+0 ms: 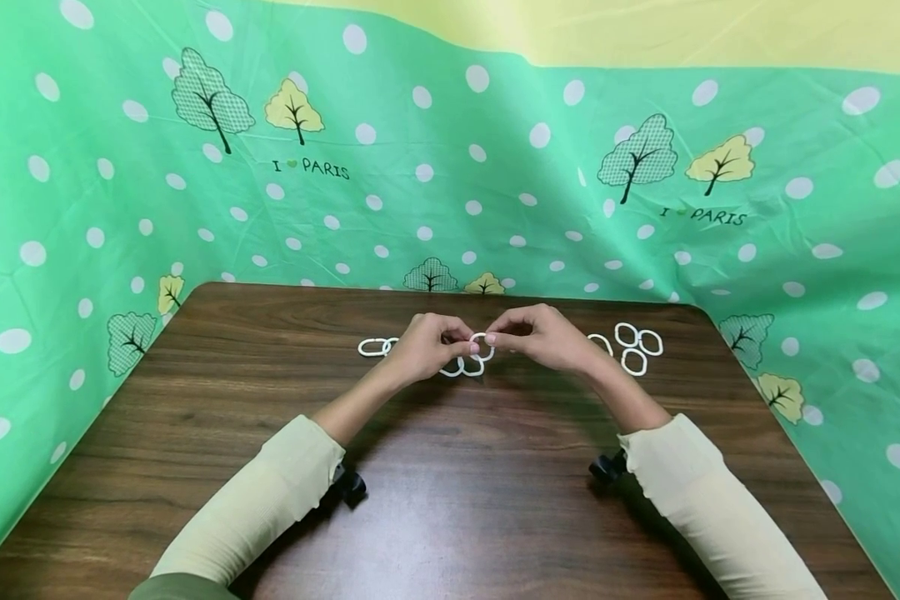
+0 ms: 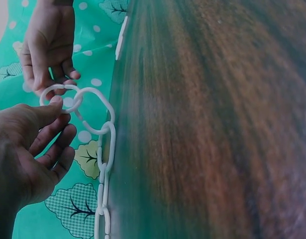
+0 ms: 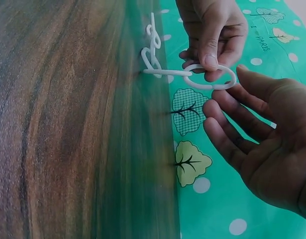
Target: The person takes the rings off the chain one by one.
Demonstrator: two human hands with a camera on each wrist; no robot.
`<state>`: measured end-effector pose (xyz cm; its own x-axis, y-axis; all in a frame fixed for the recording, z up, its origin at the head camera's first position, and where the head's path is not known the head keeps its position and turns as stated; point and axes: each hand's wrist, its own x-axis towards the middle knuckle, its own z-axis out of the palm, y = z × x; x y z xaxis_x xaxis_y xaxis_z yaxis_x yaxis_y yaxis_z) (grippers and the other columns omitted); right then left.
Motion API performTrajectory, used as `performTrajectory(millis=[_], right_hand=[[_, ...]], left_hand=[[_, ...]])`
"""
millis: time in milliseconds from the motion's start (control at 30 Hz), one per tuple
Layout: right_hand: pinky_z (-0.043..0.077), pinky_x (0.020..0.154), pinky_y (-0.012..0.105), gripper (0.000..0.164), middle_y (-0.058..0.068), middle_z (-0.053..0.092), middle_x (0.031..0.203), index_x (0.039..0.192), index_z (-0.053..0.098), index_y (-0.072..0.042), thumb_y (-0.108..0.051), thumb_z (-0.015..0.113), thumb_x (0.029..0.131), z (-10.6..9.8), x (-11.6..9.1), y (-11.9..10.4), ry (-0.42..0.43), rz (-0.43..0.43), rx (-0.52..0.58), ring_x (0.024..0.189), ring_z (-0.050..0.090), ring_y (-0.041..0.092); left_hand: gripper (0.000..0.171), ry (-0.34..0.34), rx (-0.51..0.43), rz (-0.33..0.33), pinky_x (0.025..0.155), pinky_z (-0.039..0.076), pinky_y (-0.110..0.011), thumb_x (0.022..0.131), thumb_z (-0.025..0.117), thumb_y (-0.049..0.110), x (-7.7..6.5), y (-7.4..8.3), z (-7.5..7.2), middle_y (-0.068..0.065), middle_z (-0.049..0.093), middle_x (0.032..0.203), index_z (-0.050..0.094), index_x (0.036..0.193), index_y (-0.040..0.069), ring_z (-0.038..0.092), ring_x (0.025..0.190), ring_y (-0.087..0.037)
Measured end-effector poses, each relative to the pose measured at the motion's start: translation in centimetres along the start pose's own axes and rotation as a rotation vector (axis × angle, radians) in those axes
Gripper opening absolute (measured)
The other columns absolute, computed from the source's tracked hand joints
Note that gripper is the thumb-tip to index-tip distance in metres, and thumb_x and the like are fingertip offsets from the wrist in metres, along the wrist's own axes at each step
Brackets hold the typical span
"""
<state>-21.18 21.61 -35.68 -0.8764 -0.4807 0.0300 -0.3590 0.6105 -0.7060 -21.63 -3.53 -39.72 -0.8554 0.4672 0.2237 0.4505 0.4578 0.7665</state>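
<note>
Left hand: we see the left hand (image 1: pixel 426 346) pinching one white link (image 3: pixel 212 87) between thumb and fingers.
Right hand: the right hand (image 1: pixel 543 337) faces it, thumb and forefinger pinching the other side of that link, the remaining fingers loosely bent.
Held link: we find it raised between the two hands, near the far edge of the table (image 1: pixel 450 500), and hooked through the next link.
White chain: from the held link, the chain (image 2: pixel 112 144) of joined links runs down and away to the left; in the head view we lose part of it behind the left hand.
Loose links: to the right of the right hand, three loose links (image 1: pixel 636 349) lie close together, and another link (image 1: pixel 600 336) shows just beside that hand, partly hidden.
Sleeves: we wear pale sleeves (image 1: pixel 247 500), with black devices (image 1: pixel 354 488) at the wrists.
Cloth: behind the table hangs a green cloth (image 1: pixel 450 150) with white dots, printed trees and "PARIS" lettering.
</note>
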Motion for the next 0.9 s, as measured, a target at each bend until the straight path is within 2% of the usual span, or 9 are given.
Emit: performTrajectory(millis=[100, 233, 533, 733, 900], right_hand=[[0.057, 0.085, 0.034, 0.02, 0.0, 0.086, 0.107, 0.117, 0.087, -0.018, -0.034, 0.081, 0.107, 0.03, 0.12, -0.15, 0.006, -0.008, -0.011, 0.099, 0.074, 0.024], [0.056, 0.085, 0.033, 0.018, -0.002, 0.086, 0.107, 0.117, 0.088, -0.019, -0.032, 0.081, 0.106, 0.1, 0.25, -0.2, 0.006, -0.014, -0.025, 0.097, 0.071, 0.017], [0.054, 0.084, 0.033, 0.017, 0.002, 0.086, 0.104, 0.117, 0.087, -0.016, -0.028, 0.079, 0.108, 0.48, 0.74, -0.32, 0.013, -0.054, -0.06, 0.096, 0.07, 0.023], [0.052, 0.081, 0.031, 0.015, 0.003, 0.085, 0.102, 0.115, 0.087, -0.015, -0.026, 0.079, 0.108, 0.65, 0.8, -0.44, 0.03, -0.045, -0.056, 0.093, 0.07, 0.027], [0.049, 0.074, 0.028, 0.019, 0.013, 0.084, 0.101, 0.116, 0.086, -0.009, -0.025, 0.079, 0.108, 0.64, 0.66, -0.41, 0.056, -0.034, -0.04, 0.088, 0.07, 0.025]], left_hand=[[0.01, -0.001, -0.008, 0.003, 0.08, 0.059, -0.026, 0.101, 0.086, 0.018, 0.08, -0.05, 0.03, -0.003, 0.088, 0.097, 0.088, 0.105, 0.009, 0.075, 0.087, -0.01], [0.01, -0.005, -0.01, 0.007, 0.08, 0.059, -0.026, 0.102, 0.086, 0.018, 0.14, -0.1, 0.13, -0.003, 0.088, 0.097, 0.088, 0.105, 0.009, 0.075, 0.087, -0.01], [0.011, -0.002, 0.003, -0.003, 0.081, 0.06, -0.027, 0.102, 0.086, 0.02, -0.08, -0.18, -0.08, -0.002, 0.087, 0.097, 0.087, 0.105, 0.009, 0.076, 0.088, -0.011], [0.014, 0.01, 0.017, -0.028, 0.082, 0.062, -0.029, 0.101, 0.088, 0.022, -0.39, -0.18, -0.22, -0.004, 0.088, 0.098, 0.087, 0.105, 0.009, 0.078, 0.089, -0.012], [0.016, 0.021, 0.017, -0.06, 0.082, 0.061, -0.029, 0.099, 0.09, 0.025, -0.7, -0.27, -0.2, -0.003, 0.087, 0.096, 0.087, 0.102, 0.009, 0.078, 0.088, -0.012]])
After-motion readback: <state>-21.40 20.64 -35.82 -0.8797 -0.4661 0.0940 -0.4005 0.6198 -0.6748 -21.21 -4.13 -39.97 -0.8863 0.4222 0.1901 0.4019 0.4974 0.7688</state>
